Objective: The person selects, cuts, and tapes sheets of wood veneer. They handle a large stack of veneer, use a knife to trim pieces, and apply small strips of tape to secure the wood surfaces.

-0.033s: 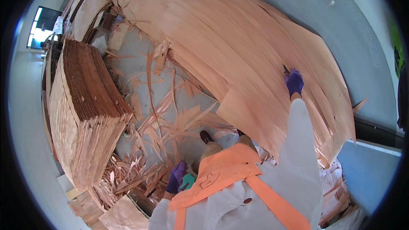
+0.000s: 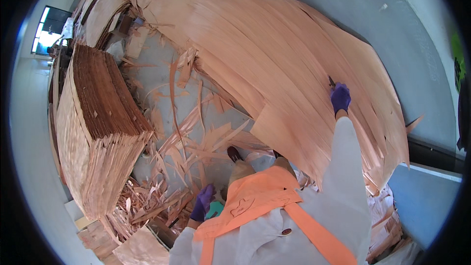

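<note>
A broad pile of thin, tan wood veneer sheets (image 2: 274, 49) slopes away in front of me and to the right. My right hand (image 2: 340, 99), in a purple glove, is closed around a short dark tool (image 2: 331, 81) that looks like a knife. Its tip points away from me, over the top sheet; contact cannot be told. Low on the left, my left hand (image 2: 202, 203), also gloved in purple, hangs beside my orange apron (image 2: 265, 191). Its fingers look curled, and whatever they may hold is hidden. Next to it shows a teal-green item (image 2: 214, 210).
A tall, leaning stack of veneer (image 2: 105, 118) stands at left. Loose veneer strips (image 2: 216, 135) litter the grey floor (image 2: 162, 78) around my feet, with more scraps (image 2: 152, 201) heaped near my left hand. A blue-grey panel (image 2: 427, 196) is at right.
My right hand and its dark tool have shifted very slightly to the right and nearer to me over the veneer. The left hand is almost still.
</note>
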The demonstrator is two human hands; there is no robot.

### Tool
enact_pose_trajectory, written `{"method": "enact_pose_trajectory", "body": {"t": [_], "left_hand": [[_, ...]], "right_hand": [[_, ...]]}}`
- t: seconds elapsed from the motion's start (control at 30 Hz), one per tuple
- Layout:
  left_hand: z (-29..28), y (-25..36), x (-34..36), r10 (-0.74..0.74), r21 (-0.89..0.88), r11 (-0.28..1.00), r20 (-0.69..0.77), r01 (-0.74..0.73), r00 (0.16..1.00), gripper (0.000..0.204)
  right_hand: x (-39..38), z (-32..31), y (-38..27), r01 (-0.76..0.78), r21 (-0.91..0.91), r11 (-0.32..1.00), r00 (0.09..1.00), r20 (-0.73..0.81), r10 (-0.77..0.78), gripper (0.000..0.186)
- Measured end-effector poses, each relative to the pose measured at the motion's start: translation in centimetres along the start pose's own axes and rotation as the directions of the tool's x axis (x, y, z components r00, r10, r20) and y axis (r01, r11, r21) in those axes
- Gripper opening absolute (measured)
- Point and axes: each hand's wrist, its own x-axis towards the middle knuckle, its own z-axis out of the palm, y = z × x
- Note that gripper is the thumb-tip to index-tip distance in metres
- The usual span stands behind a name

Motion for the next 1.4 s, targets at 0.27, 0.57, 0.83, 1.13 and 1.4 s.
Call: {"method": "enact_pose_trajectory", "body": {"t": [0.27, 0.57, 0.83, 1.13, 1.4], "left_hand": [[-1.6, 12.7, 8.5, 0.115, 0.176, 0.973, 0.183, -0.147, 0.976, 0.040], [-3.8, 27.1, 19.6, 0.281, 0.356, 0.815, 0.445, -0.456, 0.850, 0.042], [4.5, 35.5, 22.7, 0.526, 0.364, 0.483, 0.606, -0.796, 0.596, 0.043], [14.7, 44.6, 23.5, 0.646, 0.480, -0.481, 0.760, -0.734, 0.073, 0.055], [24.6, 48.0, 28.2, 0.259, 0.161, -0.815, 0.960, -0.557, -0.103, 0.061]], "right_hand": [[-2.7, -7.0, -4.2, -0.095, -0.104, 0.990, 0.993, -0.083, 0.086, 0.017], [-14.3, -19.7, -14.2, 0.042, -0.161, 0.986, 0.952, -0.292, -0.089, 0.013], [-25.7, -13.3, -15.6, -0.178, -0.029, 0.984, 0.984, 0.020, 0.178, 0.031], [-21.7, -16.9, -9.7, -0.181, 0.010, 0.983, 0.961, -0.210, 0.179, 0.022], [-16.7, -22.8, -6.0, -0.290, -0.257, 0.922, 0.925, -0.324, 0.201, 0.011]]}}
